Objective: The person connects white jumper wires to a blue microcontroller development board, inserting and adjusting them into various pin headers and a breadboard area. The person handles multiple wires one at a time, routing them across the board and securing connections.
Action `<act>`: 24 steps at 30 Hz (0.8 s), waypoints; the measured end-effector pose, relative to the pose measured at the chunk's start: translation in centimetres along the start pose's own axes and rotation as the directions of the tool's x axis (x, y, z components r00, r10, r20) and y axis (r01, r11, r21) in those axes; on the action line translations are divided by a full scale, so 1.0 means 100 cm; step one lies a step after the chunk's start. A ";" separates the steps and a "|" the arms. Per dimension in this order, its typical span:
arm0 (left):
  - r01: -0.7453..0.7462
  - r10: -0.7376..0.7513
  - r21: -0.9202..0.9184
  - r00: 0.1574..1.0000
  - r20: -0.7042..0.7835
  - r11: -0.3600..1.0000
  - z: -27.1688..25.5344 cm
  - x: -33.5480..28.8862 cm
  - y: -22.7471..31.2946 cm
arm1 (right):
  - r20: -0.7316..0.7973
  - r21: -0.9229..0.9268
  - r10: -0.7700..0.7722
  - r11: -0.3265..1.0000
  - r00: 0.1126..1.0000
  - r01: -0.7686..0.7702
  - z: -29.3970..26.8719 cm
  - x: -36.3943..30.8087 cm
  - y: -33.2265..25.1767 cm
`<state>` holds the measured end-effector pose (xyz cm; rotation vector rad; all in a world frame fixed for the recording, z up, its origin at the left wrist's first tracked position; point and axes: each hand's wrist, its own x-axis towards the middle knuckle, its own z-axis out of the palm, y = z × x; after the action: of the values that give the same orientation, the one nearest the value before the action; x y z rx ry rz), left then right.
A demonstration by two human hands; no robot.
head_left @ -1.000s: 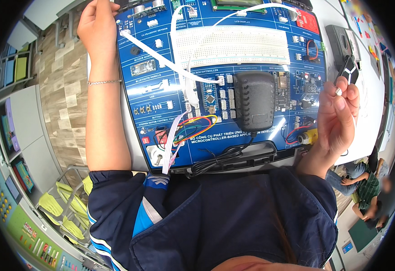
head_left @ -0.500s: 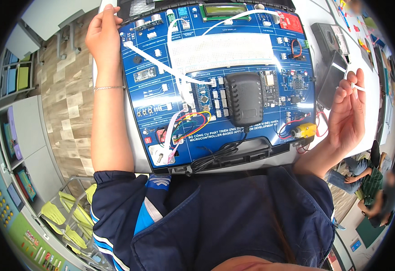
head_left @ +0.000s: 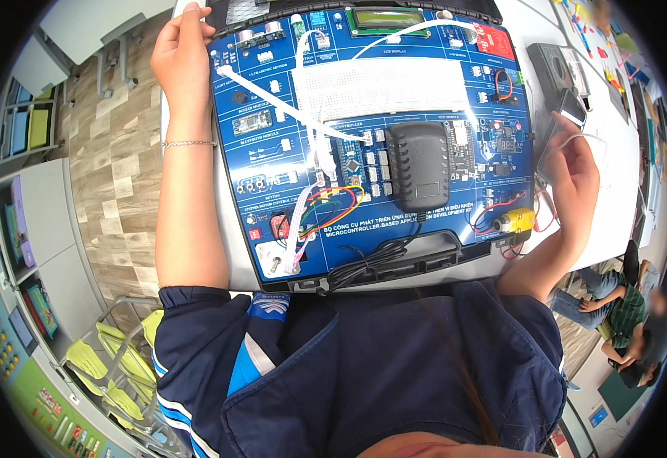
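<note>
In front of me lies a blue electronics training board (head_left: 288,221) in a black case, fitted with modules and a white breadboard (head_left: 383,85). My left hand (head_left: 181,57) is at its far left corner, fingers curled beside the lid's edge; whether they grip anything is hidden. White cables (head_left: 272,101) run across the board between sockets. Off the right side, my right hand (head_left: 572,164) has its fingers closed on a thin white cable (head_left: 594,137), beside a dark phone (head_left: 572,108). A black power adapter (head_left: 419,168) rests on the board, its cord (head_left: 372,263) bundled at the near edge.
A dark grey meter-like device (head_left: 549,72) stands on the white table (head_left: 616,198) at the right. A small yellow motor (head_left: 513,221) sits at the board's near right corner. Green chairs (head_left: 108,366) stand at the left; another person (head_left: 627,317) sits at the far right.
My right hand has moved down and left toward the board and phone, with the white cable in its fingers. The view has shifted slightly; my left hand stays at the far left corner.
</note>
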<state>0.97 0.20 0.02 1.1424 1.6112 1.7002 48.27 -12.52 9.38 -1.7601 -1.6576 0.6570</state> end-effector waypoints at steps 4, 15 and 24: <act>0.010 -0.009 -0.020 1.000 0.012 1.000 0.000 0.003 -0.003 | 0.003 -0.105 0.104 0.989 0.995 -0.103 0.004 0.000 0.000; 0.013 -0.013 -0.004 1.000 0.000 1.000 0.000 0.001 0.002 | -0.028 -0.162 0.048 0.986 0.998 -0.052 0.016 0.009 0.022; 0.010 -0.010 -0.005 1.000 0.007 1.000 -0.001 0.000 0.005 | -0.219 -0.054 0.052 0.996 0.974 -0.066 0.017 0.015 0.008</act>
<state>0.98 0.10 0.54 1.1352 1.6043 1.6913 47.73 -10.88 7.78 -1.8584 -1.4951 0.4261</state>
